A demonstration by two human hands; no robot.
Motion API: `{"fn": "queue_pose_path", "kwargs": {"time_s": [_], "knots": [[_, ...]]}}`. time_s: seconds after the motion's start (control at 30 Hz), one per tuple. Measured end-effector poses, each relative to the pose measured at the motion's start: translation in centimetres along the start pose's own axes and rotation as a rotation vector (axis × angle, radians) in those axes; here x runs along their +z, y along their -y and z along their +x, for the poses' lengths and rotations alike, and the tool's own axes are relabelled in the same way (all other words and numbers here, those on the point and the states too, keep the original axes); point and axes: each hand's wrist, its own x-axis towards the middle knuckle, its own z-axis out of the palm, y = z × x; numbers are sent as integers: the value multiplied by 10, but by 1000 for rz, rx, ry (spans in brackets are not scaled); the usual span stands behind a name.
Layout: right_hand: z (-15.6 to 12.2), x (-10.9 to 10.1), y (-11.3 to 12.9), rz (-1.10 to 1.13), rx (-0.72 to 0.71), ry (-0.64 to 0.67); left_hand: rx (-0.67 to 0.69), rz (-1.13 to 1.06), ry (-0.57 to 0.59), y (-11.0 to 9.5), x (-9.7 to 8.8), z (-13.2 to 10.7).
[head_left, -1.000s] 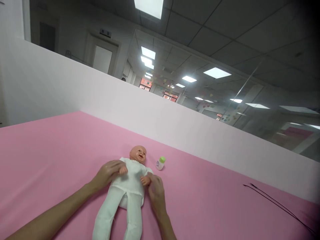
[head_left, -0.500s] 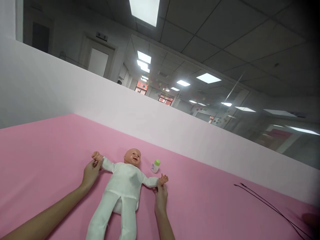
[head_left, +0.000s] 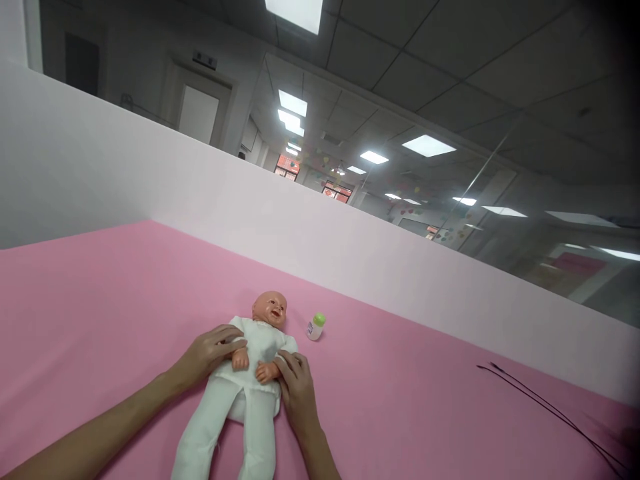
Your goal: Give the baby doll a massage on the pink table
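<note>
Doll (head_left: pixel 263 339) supine on pink surface (head_left: pixel 100 300), small bottle (head_left: pixel 316 327) near head. Left hand (head_left: pixel 207 350) fingers grasp one doll arm, right hand (head_left: pixel 295 387) fingers the other. Judged step: arms folded onto chest. Further handling calls for light, even grip.

Bright ceiling panels (head_left: pixel 295 8) pour light down from far overhead, the nearest one blown out to pure white at the top edge, while the room beyond the white wall (head_left: pixel 150 180) sits dim and grey. Down on the pink mat (head_left: pixel 100 300) the light is even and soft, with only faint shadows tucked under the doll (head_left: pixel 250 393) and beside the left hand (head_left: pixel 207 352) and right hand (head_left: pixel 296 387). The corners darken hard, worst on the right, straight lines bow with the wide lens, and the far right smears soft, the thin black cable (head_left: pixel 545 413) included.
</note>
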Motion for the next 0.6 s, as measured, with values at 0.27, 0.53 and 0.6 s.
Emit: {"fn": "queue_pose_path", "kwargs": {"time_s": [0.27, 0.53, 0.6], "knots": [[0, -7, -28, 486, 768, -502, -730, -368, -492, 19, -6, -1], [-2, -14, -28, 423, 760, -498, -729, -325, -513, 17, -10, 1], [-1, -10, -14, 303, 577, -375, -555, -221, -362, 10, -6, 0]]}}
